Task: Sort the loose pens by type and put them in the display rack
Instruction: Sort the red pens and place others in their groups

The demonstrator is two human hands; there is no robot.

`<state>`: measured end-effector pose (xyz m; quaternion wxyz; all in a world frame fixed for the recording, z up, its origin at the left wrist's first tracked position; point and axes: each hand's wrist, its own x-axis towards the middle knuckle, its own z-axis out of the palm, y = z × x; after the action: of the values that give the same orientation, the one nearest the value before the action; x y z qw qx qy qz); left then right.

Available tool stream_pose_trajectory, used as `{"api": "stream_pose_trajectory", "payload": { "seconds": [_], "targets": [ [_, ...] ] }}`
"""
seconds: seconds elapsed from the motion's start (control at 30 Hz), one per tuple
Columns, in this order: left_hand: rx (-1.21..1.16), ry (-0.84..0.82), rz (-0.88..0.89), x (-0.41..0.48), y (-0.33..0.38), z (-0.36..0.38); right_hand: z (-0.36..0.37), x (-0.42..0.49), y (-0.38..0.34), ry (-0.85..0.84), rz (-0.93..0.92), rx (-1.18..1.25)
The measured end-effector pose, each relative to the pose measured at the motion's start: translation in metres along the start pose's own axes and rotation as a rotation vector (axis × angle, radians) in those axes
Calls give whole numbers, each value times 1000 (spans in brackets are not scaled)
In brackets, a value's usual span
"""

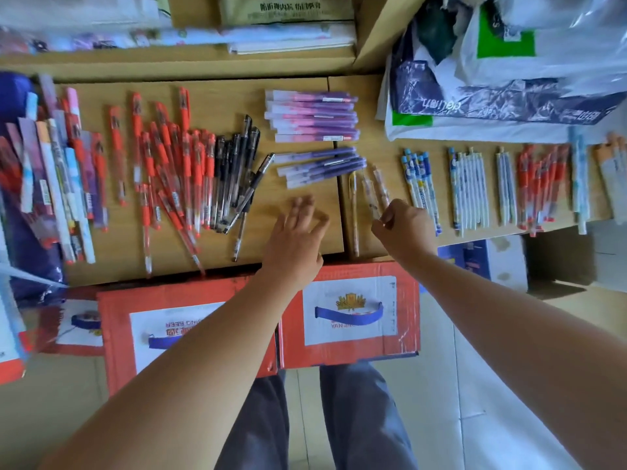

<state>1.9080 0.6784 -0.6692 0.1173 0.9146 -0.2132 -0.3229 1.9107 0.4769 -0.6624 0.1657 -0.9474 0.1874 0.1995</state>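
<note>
Two hands over the surface: your left hand has its fingers spread straight, holding nothing; your right hand pinches a clear patterned pen. Red pens lie left, purple pens beyond.

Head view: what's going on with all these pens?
A person is sorting pens into groups on a cardboard surface. The right hand pinches the lower end of a clear patterned pen near the middle, while the left hand hovers open over bare cardboard, holding nothing. Red pens and black pens lie loosely on the left, pink-purple pens and purple pens in stacks at centre, blue-and-white pens in rows on the right. No display rack is in view.
</note>
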Motion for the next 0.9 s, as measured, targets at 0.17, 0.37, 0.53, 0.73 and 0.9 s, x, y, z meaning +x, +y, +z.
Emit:
{"api": "stream_pose_trajectory", "payload": {
  "seconds": [0.17,0.37,0.53,0.73,0.9],
  "targets": [
    [-30,44,-21,-1,3,0,3,11,4,-6,-33,-93],
    [-79,229,-62,-7,-2,-12,-1,15,-16,-70,-186,102],
    [-85,381,-230,-26,-38,-25,14,8,-84,-193,-393,245],
    [-42,421,-380,-57,-102,-24,51,-4,-160,-290,-595,33],
    [-172,307,-278,-79,-138,-17,67,-7,-172,-202,-608,-111]
  ]
}}
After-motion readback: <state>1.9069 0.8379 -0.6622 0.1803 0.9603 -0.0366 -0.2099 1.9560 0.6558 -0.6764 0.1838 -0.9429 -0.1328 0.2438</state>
